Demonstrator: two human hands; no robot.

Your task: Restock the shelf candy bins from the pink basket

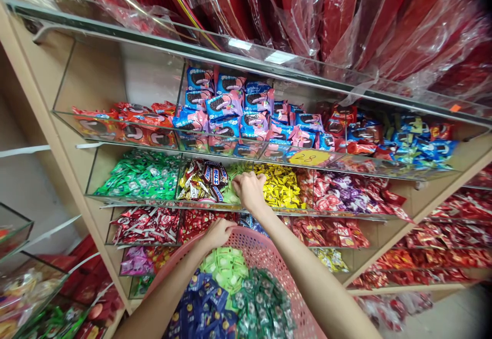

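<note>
My left hand (220, 232) is closed over the far rim of a pink perforated plastic basket (286, 257). Inside it lie light green wrapped candies (225, 267), dark blue packets (202, 305) and dark green wrapped candies (263, 303). Reaching over the basket, my right hand (249, 189) has its fingers curled at a shelf compartment of light green candies (231, 181). Whatever the fingers hold is hidden behind the hand. Snickers bars (209, 177) lie just left of this hand, and yellow wrapped candies (283, 185) just right.
Clear shelf dividers separate the sweets. Above are blue and pink cookie packs (225, 104) and a yellow price tag (308, 157). Green candies (142, 175) fill the left compartment. Plastic-wrapped red items (246, 6) overhang the top glass shelf. Another rack (434, 231) stands right.
</note>
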